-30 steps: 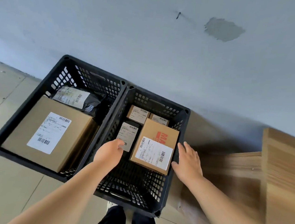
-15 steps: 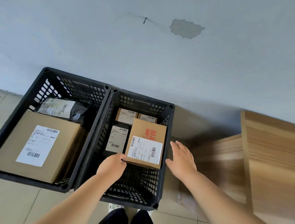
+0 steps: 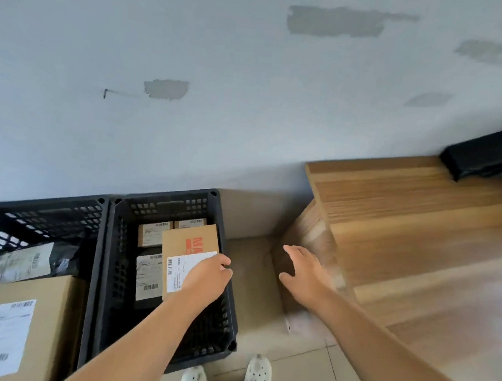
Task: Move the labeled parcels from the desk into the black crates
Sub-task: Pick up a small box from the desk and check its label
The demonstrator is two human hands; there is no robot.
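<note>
Two black crates stand side by side on the floor by the wall. The right crate holds a brown box with red print and a white label and several small labeled parcels. My left hand hovers over that box's near corner, fingers loosely curled and holding nothing. Lifted in the air between the crate and the wooden desk, my right hand has its fingers spread and is empty. In the left crate lie a large labeled carton and a black bag parcel.
A black wrapped parcel lies at the desk's far right by the wall. The desk's side panel stands close to the right crate, with a strip of tiled floor between them. My shoes are just in front of the crate.
The view has swung up and to the right, bringing the desk top into sight. My left hand has shifted right across the red-print box. My right hand has lifted away from the crate toward the desk.
</note>
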